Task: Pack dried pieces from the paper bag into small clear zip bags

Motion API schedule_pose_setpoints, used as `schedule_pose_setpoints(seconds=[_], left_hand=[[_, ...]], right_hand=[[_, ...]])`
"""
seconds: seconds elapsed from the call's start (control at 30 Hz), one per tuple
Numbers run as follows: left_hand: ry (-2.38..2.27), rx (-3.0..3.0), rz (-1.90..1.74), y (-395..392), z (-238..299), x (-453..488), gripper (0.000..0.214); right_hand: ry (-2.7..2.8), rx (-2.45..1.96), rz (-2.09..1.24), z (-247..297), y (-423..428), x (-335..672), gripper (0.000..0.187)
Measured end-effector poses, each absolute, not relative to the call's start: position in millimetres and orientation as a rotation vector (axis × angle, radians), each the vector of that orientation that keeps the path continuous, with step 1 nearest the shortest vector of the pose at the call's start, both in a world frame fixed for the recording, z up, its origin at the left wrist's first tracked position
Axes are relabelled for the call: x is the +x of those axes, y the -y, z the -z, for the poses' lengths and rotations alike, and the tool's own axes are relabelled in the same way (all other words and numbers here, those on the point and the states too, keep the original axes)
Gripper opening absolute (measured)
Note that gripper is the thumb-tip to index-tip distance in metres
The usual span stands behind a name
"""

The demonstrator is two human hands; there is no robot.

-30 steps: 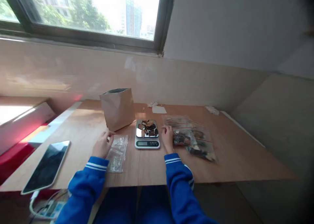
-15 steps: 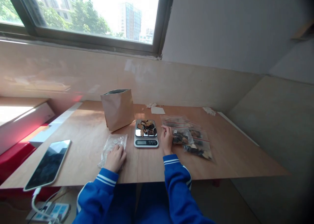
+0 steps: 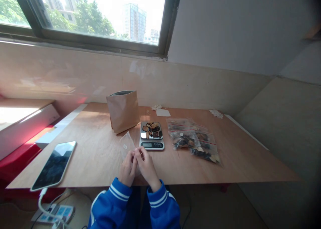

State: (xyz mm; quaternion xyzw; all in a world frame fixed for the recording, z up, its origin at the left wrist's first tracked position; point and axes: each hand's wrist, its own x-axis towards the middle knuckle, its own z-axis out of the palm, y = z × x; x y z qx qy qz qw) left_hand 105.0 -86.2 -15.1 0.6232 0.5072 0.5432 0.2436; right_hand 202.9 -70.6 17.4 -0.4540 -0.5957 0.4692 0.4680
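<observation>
A clear plastic bag (image 3: 126,144) with a small white label is pinched between the fingers of my left hand (image 3: 128,168) and my right hand (image 3: 146,164), just in front of the scale. My hands are close together, their fingertips nearly meeting at the bag's edge. Behind them stands a small digital kitchen scale (image 3: 151,146), its display facing me. Dried dark and tan slices (image 3: 152,130), perhaps mushroom pieces, lie in a heap on its plate. Right of the scale are several zip bags (image 3: 205,152) holding similar dried pieces.
An upright brown paper bag (image 3: 123,111) stands open behind the scale, to the left. A phone or tablet (image 3: 54,165) with a white cable lies at the table's left. A white paper slip (image 3: 163,112) and crumpled tissue (image 3: 216,113) are near the wall. A power strip (image 3: 56,213) sits below.
My left hand has lifted the clear bag from the table and moved right. My right hand has left the zip bags and come over to grip the same clear bag.
</observation>
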Motion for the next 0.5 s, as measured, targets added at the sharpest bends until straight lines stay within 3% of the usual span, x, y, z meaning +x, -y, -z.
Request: schedule_pose_setpoints(seconds=[0.17,0.33,0.5], left_hand=[[-1.447,1.654,-1.533,91,23,106,0.027],[-1.793,1.455,-1.764,79,14,94,0.029],[-1.885,1.401,-1.676,57,-3,86,0.032]], right_hand=[[1.475,-1.166,-1.139,-10,72,220,0.028],[1.186,-1.338,-0.889,11,58,244,0.032],[1.253,-1.296,-0.907,20,56,252,0.034]])
